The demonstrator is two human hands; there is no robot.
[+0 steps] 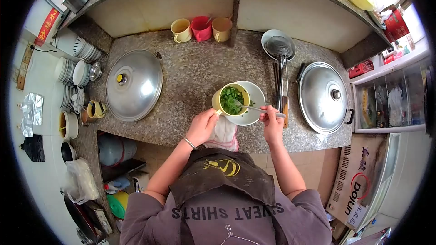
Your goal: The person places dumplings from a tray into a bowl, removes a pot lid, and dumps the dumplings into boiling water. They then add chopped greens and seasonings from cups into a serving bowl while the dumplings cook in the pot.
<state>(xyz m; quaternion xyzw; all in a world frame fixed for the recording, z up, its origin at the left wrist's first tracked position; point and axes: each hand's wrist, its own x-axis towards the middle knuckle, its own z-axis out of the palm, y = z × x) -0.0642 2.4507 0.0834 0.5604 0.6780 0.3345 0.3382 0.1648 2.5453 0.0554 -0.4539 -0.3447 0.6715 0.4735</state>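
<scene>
My left hand point(203, 128) grips the handle of a yellow mug point(217, 101) full of chopped green herbs point(230, 98). The mug is tilted over the left part of a white bowl point(255, 115) on the counter. In my right hand point(272, 124) is a metal spoon point(261, 109), its tip down among the herbs in the mug. A few green bits lie in the bowl near the mug's rim. Just below the mug, a white and pink cloth point(222, 135) lies at the counter's front edge.
Two large metal lids point(141, 81) point(321, 104) flank the work area on the granite counter point(190, 72). Three mugs point(201, 28) stand at the back. A strainer point(279, 45) rests on a bowl, long handles pointing toward me. Stacked plates point(67, 70) are at the left.
</scene>
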